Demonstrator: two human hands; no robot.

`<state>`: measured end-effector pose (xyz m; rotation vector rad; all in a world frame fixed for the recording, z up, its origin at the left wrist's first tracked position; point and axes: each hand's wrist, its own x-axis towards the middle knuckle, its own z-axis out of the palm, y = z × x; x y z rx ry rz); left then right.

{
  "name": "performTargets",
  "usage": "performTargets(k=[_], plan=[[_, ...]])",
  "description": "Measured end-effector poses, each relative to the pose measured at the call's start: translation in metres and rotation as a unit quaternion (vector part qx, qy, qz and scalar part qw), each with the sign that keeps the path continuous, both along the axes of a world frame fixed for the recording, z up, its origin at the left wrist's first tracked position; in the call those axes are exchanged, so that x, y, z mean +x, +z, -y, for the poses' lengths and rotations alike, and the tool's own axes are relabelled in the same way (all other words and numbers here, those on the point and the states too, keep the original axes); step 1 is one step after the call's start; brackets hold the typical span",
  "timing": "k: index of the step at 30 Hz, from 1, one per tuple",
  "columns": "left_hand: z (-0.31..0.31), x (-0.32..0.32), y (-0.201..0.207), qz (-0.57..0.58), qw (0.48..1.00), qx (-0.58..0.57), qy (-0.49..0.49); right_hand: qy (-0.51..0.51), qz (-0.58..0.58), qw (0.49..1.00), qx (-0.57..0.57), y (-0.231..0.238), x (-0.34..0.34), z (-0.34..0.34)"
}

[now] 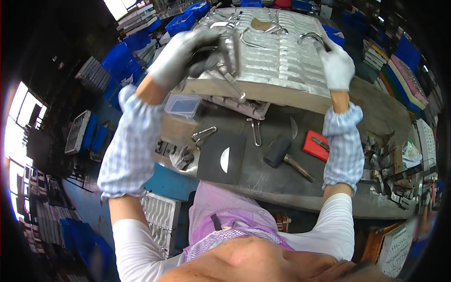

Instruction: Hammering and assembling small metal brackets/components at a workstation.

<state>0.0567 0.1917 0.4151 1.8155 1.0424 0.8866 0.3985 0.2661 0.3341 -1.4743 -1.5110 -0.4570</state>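
Observation:
My left hand [181, 58], in a white glove with dark grey fingers, is closed round shiny metal handle-like pieces [229, 80] and blurred by motion. They hang over the near edge of a silver tray [300, 61] with wavy grooves. At the tray's far right, my gloved right hand [337, 66] pinches a curved metal handle [311, 35]. Another curved metal handle [252, 43] lies on the tray between my hands. More metal pieces are heaped at its far left, partly behind my left hand.
On the dark workbench below are a black-headed mallet [278, 151], a red case [315, 145] with pliers [320, 143], a clear plastic box [182, 106], a grey glove [181, 158] and loose metal handles [256, 131]. Metal fixtures [390, 174] stand at the right. Blue bins [181, 23] lie beyond.

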Motion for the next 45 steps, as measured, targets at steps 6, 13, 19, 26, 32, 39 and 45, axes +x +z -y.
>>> performTargets(k=[6,13,19,26,32,39,45], plan=[[-0.111,0.09,-0.032,0.218,0.961,-0.163,-0.044,0.088,0.113,0.989,-0.03,-0.05,0.026,-0.036],[-0.193,0.062,-0.066,0.303,0.888,-0.32,-0.135,0.172,0.202,0.961,-0.073,-0.061,-0.006,0.058],[-0.202,0.075,-0.086,0.201,0.941,-0.259,0.082,0.166,0.124,0.977,-0.05,-0.077,0.004,0.033],[-0.207,0.086,-0.072,0.042,0.979,-0.183,0.078,0.159,0.121,0.98,-0.001,-0.088,0.019,-0.01],[-0.181,0.086,-0.063,-0.107,0.993,0.054,-0.007,0.133,0.147,0.978,-0.063,-0.075,0.008,-0.007],[-0.148,0.101,-0.024,-0.035,0.981,0.176,-0.069,0.208,-0.042,0.977,0.016,-0.037,-0.046,-0.057],[-0.104,0.086,-0.039,-0.179,0.907,0.38,0.038,0.173,-0.127,0.974,-0.066,-0.033,-0.035,-0.083]])
